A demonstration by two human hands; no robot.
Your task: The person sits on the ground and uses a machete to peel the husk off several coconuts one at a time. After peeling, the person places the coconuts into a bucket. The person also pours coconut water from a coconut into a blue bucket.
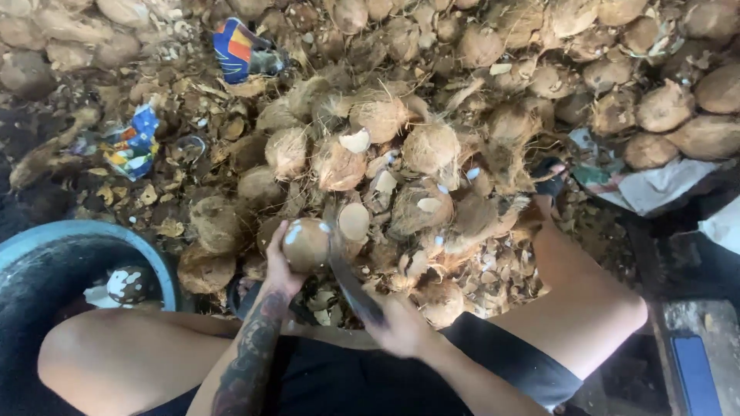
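Left hand (279,266) gripped a round, brown, partly peeled coconut (307,243); right hand (399,327) closed on a dark, probably metal blade (348,279) angled up-left against it.

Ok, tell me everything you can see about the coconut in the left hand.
The coconut is round and brown, mostly stripped of husk, with white patches where the shell is shaved. The left hand cups it from its left side, above the husk pile. A dark blade, blurred, held by the right hand, meets its right edge.
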